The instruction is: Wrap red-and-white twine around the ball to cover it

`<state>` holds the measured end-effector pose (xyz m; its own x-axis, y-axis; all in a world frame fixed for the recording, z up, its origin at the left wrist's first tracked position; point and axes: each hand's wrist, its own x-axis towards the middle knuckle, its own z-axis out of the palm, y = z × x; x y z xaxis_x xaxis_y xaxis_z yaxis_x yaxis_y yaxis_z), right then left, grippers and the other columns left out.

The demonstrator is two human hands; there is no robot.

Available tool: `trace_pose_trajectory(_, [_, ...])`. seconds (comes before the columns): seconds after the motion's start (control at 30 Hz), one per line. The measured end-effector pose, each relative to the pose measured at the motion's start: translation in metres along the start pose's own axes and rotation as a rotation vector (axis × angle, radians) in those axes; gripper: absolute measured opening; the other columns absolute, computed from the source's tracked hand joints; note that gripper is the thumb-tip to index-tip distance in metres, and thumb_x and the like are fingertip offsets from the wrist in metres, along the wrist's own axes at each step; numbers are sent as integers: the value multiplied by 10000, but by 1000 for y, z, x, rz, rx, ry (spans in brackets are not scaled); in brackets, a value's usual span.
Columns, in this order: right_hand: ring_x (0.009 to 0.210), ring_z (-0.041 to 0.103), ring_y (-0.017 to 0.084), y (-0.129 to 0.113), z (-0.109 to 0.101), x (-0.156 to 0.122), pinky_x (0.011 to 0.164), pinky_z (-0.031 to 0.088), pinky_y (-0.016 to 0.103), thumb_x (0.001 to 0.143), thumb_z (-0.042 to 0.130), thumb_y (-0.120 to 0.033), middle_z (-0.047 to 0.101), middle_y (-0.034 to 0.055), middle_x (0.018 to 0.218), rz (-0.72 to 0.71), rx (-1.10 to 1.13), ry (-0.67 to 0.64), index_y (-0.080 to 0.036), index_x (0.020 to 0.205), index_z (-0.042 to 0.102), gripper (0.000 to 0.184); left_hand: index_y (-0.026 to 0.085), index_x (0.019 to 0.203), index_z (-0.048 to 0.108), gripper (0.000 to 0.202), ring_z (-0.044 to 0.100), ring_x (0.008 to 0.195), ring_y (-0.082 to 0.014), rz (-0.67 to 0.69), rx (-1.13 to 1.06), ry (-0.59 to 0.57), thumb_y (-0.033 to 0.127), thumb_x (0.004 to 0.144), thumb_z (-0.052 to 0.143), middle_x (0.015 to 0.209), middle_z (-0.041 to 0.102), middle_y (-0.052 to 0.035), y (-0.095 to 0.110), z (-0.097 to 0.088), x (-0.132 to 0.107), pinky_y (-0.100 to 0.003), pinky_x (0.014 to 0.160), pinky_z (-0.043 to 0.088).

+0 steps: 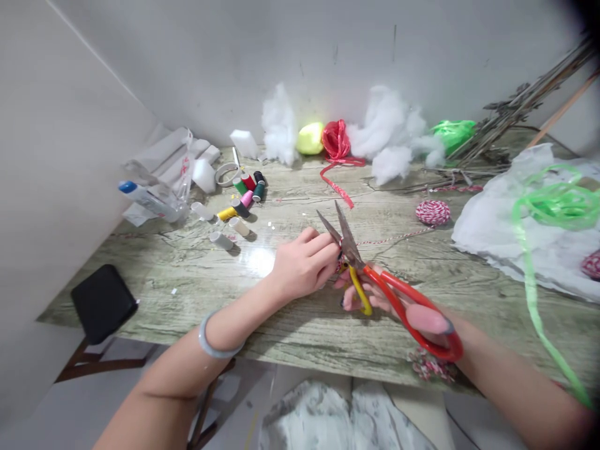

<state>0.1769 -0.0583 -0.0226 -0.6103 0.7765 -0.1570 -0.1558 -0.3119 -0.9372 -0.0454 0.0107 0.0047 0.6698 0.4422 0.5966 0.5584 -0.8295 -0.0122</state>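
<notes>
My left hand [307,259] is closed, its fingertips pinching a red-and-white twisted string [394,239] near the middle of the table. My right hand [424,317] grips a pair of scissors [398,294] with red handles, thumb through one loop. The scissor blades are parted and point up and away, right beside my left fingertips and the string. A yellow curved piece [360,292] hangs below the blades by my right fingers; I cannot make out its kind. The small knotted part between the hands is mostly hidden. From there the string runs right to a coiled ball [432,213].
Several thread spools [241,206] and a tape roll [227,175] lie at left, near a glue bottle [147,201]. A black case [104,303] rests at the left edge. White stuffing [382,125], red ribbon [336,139], green ribbon [557,203] and dry twigs [510,119] lie behind and right.
</notes>
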Motion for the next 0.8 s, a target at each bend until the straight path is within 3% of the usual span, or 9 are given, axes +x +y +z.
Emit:
trace_pose_trajectory(0.2, [768, 585, 194, 16, -3, 18, 746, 498, 351, 813, 653, -608, 625, 53, 911, 47, -9, 84, -223, 1112, 578, 493, 198, 773, 540, 184, 445, 666, -155, 1, 5, -4, 158, 919, 437, 683, 558, -13, 2, 2, -1, -274, 596, 365])
trace_pose_trajectory(0.37, [608, 494, 121, 11, 8, 18, 558, 431, 273, 716, 746, -588, 595, 23, 902, 36, 167, 122, -225, 1012, 571, 500, 194, 746, 515, 180, 431, 669, -156, -2, -5, 9, 147, 908, 453, 671, 552, -11, 3, 2, 0, -268, 604, 375])
trace_pose_trajectory(0.5, [504, 398, 82, 4, 22, 17, 451, 369, 233, 769, 709, -510, 527, -21, 800, 26, 208, 189, -229, 996, 555, 392, 195, 762, 526, 186, 438, 677, -160, -29, 1, 11, 157, 918, 433, 676, 561, -15, 2, 3, 0, -272, 618, 385])
trace_pose_trajectory(0.6, [442, 310, 58, 4, 26, 16, 371, 304, 207, 747, 707, -534, 434, -57, 725, 48, 228, 151, -233, 964, 540, 407, 196, 757, 526, 192, 441, 675, -160, -45, 7, 15, 163, 921, 430, 677, 565, -16, 1, 5, 0, -275, 605, 377])
trace_pose_trajectory(0.7, [529, 389, 76, 7, 20, 13, 430, 388, 225, 745, 672, -662, 483, -17, 848, -4, 176, 95, -249, 1051, 551, 528, 196, 755, 517, 178, 441, 676, -157, -41, 2, 16, 154, 913, 445, 693, 573, -14, 0, 6, 0, -273, 598, 373])
trace_pose_trajectory(0.8, [768, 525, 147, 8, 9, 7, 665, 514, 281, 714, 609, -786, 549, 50, 1040, -35, 93, 19, -258, 1149, 551, 687, 195, 757, 508, 161, 432, 675, -157, -27, -6, 16, 146, 903, 463, 709, 579, -13, 0, 6, 0, -275, 600, 372])
